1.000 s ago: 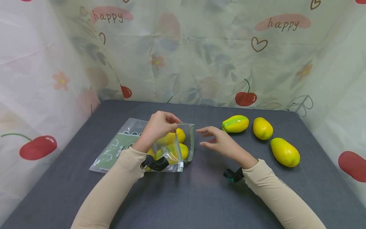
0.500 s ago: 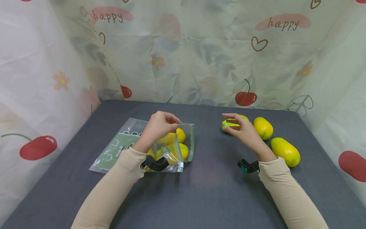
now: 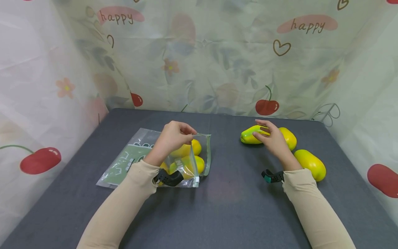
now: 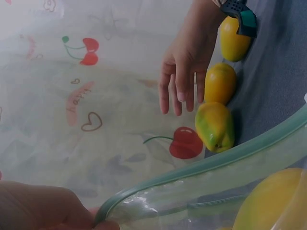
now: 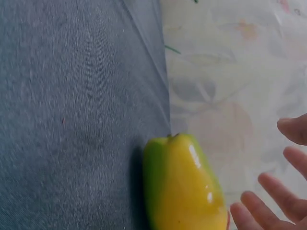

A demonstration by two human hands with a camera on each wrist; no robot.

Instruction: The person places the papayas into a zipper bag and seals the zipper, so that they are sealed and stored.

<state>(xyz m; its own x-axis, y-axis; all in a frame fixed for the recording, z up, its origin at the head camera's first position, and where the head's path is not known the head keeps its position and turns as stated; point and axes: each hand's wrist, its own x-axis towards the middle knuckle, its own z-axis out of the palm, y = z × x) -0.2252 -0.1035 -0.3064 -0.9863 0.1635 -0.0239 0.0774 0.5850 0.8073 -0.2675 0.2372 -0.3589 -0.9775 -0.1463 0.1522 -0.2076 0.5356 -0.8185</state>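
Note:
My left hand (image 3: 176,135) pinches the upper edge of a clear slider zip bag (image 3: 124,169) with a green printed panel. The bag lies on its side with its mouth spread toward the right. Several yellow fruits, such as this papaya (image 3: 196,147), show through the plastic. My right hand (image 3: 274,140), fingers loosely spread, is above the far-right part of the table. It overlaps a green-and-yellow papaya (image 3: 250,135) in the head view. In the right wrist view the fingers are beside this papaya (image 5: 184,187), with nothing between them.
Two more yellow papayas, one behind my right hand (image 3: 289,138) and one by the right sleeve (image 3: 311,164), lie on the dark grey tablecloth (image 3: 224,207). A printed curtain (image 3: 211,69) stands along the table's back edge and both sides.
My right hand has moved right and slightly away from me, from beside the bag's mouth to over the papayas. My left hand and the bag stay in place.

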